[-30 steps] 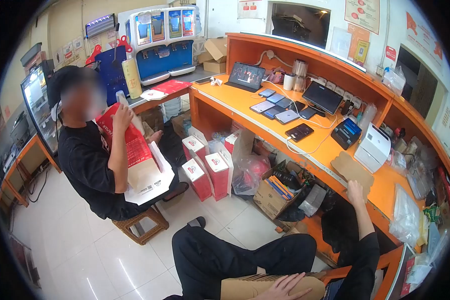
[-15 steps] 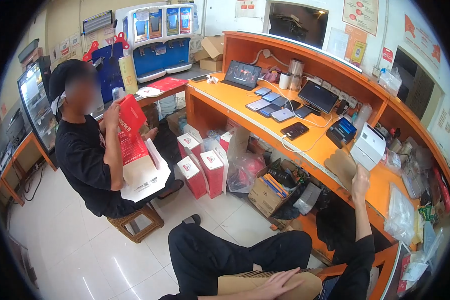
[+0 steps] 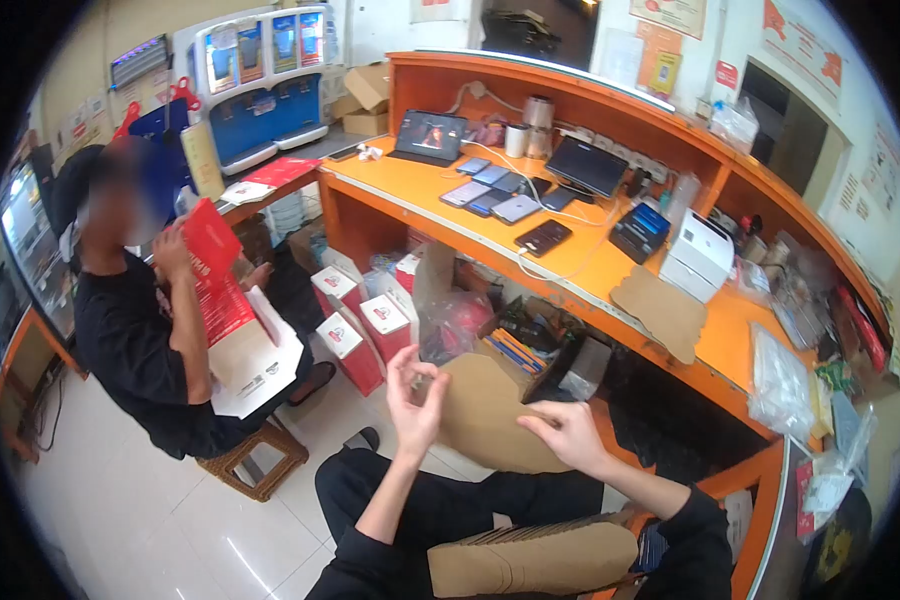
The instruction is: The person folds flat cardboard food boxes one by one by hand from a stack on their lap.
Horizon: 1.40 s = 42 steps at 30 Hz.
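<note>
A flat brown cardboard sheet with rounded edges is held up in front of my knees. My right hand pinches its right edge between thumb and fingers. At its left edge is my left hand, raised with fingers curved and apart, thumb close to the cardboard; I cannot tell whether it touches. On my lap lies a stack of similar brown cardboard pieces, their layered edges showing. Another brown cardboard piece rests on the orange counter, overhanging its front edge.
A person on a wicker stool at left handles a red and white box sheet. Folded red boxes stand on the floor. The counter carries several phones, a tablet and a white printer.
My right hand has left the counter beside the printer and come to the middle, on a cardboard sheet. My left hand has risen from the lap stack. The view has shifted right.
</note>
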{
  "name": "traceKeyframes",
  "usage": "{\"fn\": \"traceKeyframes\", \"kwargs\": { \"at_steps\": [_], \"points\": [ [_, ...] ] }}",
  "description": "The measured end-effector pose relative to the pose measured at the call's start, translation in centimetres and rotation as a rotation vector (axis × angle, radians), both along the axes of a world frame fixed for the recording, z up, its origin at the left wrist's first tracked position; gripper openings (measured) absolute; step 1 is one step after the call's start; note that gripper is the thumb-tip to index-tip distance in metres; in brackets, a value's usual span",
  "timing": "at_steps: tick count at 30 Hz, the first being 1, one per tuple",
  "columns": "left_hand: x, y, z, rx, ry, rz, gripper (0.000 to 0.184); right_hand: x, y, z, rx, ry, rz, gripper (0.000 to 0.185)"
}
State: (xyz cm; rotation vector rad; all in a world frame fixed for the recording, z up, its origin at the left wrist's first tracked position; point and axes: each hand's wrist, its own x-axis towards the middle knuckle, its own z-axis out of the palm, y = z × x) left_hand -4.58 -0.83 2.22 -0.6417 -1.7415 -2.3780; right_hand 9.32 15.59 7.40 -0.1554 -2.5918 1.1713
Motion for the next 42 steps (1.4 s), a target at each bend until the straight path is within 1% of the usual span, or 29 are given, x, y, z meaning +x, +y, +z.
{"fn": "traceKeyframes", "kwargs": {
  "at_steps": [1, 3, 4, 6, 7, 8, 9, 10, 13, 15, 16, 18, 19, 21, 22, 24, 25, 27, 30, 31, 33, 34, 35, 36, 38, 39, 40, 41, 42],
  "points": [
    [-0.3, 0.0, -0.2, 0.008, -0.041, -0.026, 0.053, -0.6, 1.0, -2.6, -0.260, -0.010, 0.065, 0.020],
    [-0.5, 0.9, -1.8, -0.194, 0.182, 0.152, 0.056, -0.9, 0.9, -3.2, -0.608, -0.119, 0.049, 0.023],
    [-0.3, 1.2, -2.0, -0.293, 0.295, 0.247, 0.058, -1.2, 1.0, -3.6, -0.660, -0.096, 0.026, 0.024],
    [1.2, 1.3, -1.4, -0.506, 0.526, 0.209, 0.062, -1.7, 1.1, -4.1, -0.768, -0.055, -0.010, 0.028],
    [1.7, 1.3, -1.1, -0.613, 0.640, 0.192, 0.065, -1.7, 1.1, -3.9, -0.819, -0.082, -0.009, 0.029],
    [1.7, 1.4, -1.7, -0.648, 0.648, -0.009, 0.065, -1.7, 1.1, -3.6, -0.870, -0.112, -0.004, 0.030],
    [1.8, 1.6, -2.2, -0.648, 0.647, -0.033, 0.064, -1.6, 0.9, -3.4, -0.920, -0.145, 0.002, 0.031],
    [1.9, 1.9, -2.5, -0.649, 0.645, -0.056, 0.064, -1.3, 0.8, -3.4, -0.881, -0.166, 0.084, 0.031],
    [1.7, 2.2, -2.8, -0.569, 0.590, -0.072, 0.064, -0.9, -0.2, -2.7, -1.042, -0.161, 0.171, 0.026],
    [1.6, 1.9, -2.7, -0.553, 0.587, -0.063, 0.064, -0.9, 0.0, -3.0, -1.017, -0.217, 0.125, 0.022],
    [1.7, 1.6, -2.5, -0.623, 0.647, -0.054, 0.064, -0.9, 0.0, -3.1, -1.002, -0.240, 0.102, 0.021],
    [1.8, 1.1, -1.9, -0.755, 0.772, -0.038, 0.062, -1.3, -0.1, -3.7, -0.878, -0.180, 0.132, 0.017],
    [1.7, 1.1, -1.6, -0.759, 0.756, -0.101, 0.060, -1.4, -0.1, -4.0, -0.815, -0.150, 0.146, 0.015],
    [1.6, 1.0, -1.2, -0.766, 0.721, -0.227, 0.056, -2.0, 0.2, -4.0, -0.531, -0.031, 0.214, 0.013],
    [1.6, 1.0, -1.6, -0.716, 0.672, -0.290, 0.052, -2.3, 0.2, -3.8, -0.390, 0.026, 0.246, 0.012],
    [1.6, 1.5, -3.2, -0.612, 0.575, -0.410, 0.044, -2.0, -0.6, -2.5, -0.177, 0.009, 0.162, 0.011],
    [1.6, 1.6, -3.8, -0.610, 0.563, -0.414, 0.039, -1.9, -0.9, -2.0, -0.068, 0.002, 0.121, 0.010],
    [1.8, 1.7, -4.5, -0.604, 0.536, -0.420, 0.030, -1.7, -1.2, -2.5, 0.052, 0.083, 0.066, 0.008],
    [2.0, 1.5, -4.6, -0.595, 0.564, -0.365, 0.017, -1.3, -1.9, -3.4, 0.190, 0.244, 0.023, 0.008],
    [2.0, 1.4, -4.6, -0.585, 0.594, -0.346, 0.015, -1.5, -2.1, -3.5, 0.224, 0.306, 0.016, 0.009],
    [1.7, 1.1, -5.0, -0.565, 0.655, -0.317, 0.013, -1.9, -1.9, -3.0, 0.245, 0.293, -0.078, 0.020],
    [1.2, 0.9, -5.1, -0.513, 0.725, -0.230, 0.012, -1.9, -1.7, -2.6, 0.258, 0.285, -0.130, 0.025],
    [1.0, 0.6, -5.4, -0.483, 0.656, -0.120, 0.012, -1.8, -1.3, -2.4, 0.272, 0.274, -0.188, 0.031],
    [0.9, 0.2, -5.8, -0.449, 0.588, -0.014, 0.012, -1.9, -0.6, -2.1, 0.364, 0.232, -0.170, 0.038],
    [0.9, 0.0, -5.7, -0.421, 0.426, 0.233, 0.011, -1.8, 0.8, -4.7, 0.002, 0.020, -0.062, 0.038],
    [0.7, -0.2, -5.6, -0.362, 0.292, 0.241, 0.014, -1.9, 0.8, -5.6, -0.181, -0.088, -0.006, 0.039],
    [0.7, -0.3, -5.5, -0.301, 0.158, 0.249, 0.019, -2.0, 0.8, -6.4, -0.521, -0.215, 0.112, 0.033],
    [0.6, -0.4, -5.4, -0.239, 0.023, 0.255, 0.024, -1.9, 0.9, -7.0, -0.580, -0.264, 0.119, 0.030],
    [0.5, -0.4, -5.3, -0.192, -0.018, 0.238, 0.023, -2.0, 0.2, -6.9, -0.638, -0.313, 0.125, 0.027]
  ]
}}
